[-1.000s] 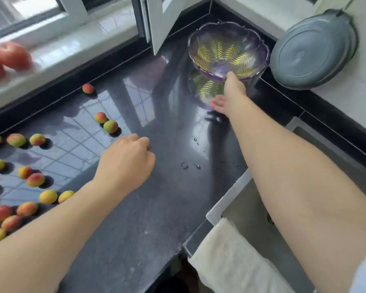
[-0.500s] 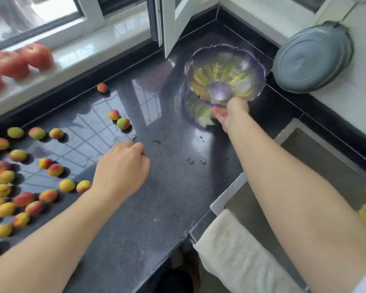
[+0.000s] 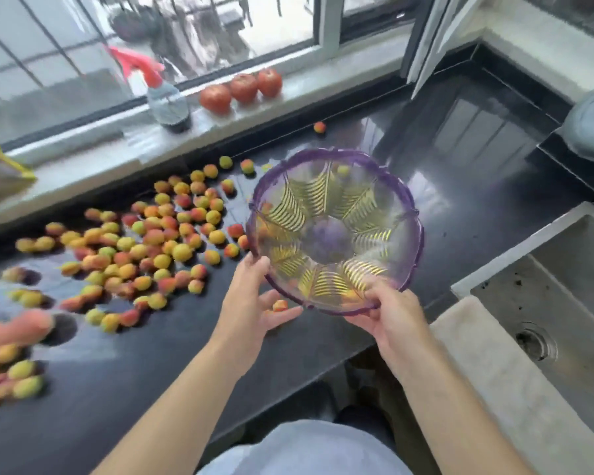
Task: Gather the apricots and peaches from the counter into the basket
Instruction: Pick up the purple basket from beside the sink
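Basket point(image 3: 335, 231) mid counter point(image 3: 477, 186); fruit point(image 3: 158, 241) spread to its left; sink point(image 3: 563, 296) right; tomatoes point(image 3: 242, 88) on sill point(image 3: 83, 173) behind

Both hands, left point(image 3: 251, 303) and right point(image 3: 391, 320), reach forward, fingers curled.
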### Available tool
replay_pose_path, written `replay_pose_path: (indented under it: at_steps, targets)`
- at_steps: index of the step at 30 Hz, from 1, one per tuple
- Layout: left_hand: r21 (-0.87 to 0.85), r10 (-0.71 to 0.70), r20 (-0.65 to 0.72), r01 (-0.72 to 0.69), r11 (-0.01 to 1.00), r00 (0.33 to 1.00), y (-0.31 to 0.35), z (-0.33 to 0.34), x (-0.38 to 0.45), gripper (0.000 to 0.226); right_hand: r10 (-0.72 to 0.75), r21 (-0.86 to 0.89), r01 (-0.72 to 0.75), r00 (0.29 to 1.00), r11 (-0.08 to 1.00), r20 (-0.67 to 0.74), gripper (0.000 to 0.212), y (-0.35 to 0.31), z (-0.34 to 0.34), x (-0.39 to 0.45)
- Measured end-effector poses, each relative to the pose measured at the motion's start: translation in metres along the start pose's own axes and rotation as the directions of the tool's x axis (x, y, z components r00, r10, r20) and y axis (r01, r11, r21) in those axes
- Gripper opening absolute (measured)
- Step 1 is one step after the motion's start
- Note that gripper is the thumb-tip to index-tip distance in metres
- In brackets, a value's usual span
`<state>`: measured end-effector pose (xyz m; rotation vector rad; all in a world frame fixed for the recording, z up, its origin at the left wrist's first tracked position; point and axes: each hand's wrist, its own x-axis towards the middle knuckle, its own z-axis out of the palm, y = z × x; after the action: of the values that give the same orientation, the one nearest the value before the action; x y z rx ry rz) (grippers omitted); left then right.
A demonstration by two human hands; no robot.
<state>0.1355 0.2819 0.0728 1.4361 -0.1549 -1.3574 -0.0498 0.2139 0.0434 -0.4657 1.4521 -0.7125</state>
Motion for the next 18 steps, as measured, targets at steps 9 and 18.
replay_pose_path:
  at_steps: [9, 18]
  targets:
    - [-0.293, -0.015, -0.437, -0.126, 0.948, 0.899, -0.046, -0.191, -0.089, 0.068, 0.244, -0.547, 0.060, 0.852, 0.835, 0.464, 0.013, 0.107, 0.106, -0.089]
    - [-0.417, -0.207, -0.661, -0.124, 0.901, 0.721, -0.134, -0.342, -0.185, 0.062, 0.276, -0.740, 0.361, 0.763, 0.567, 0.584, 0.016, 0.155, 0.155, -0.112]
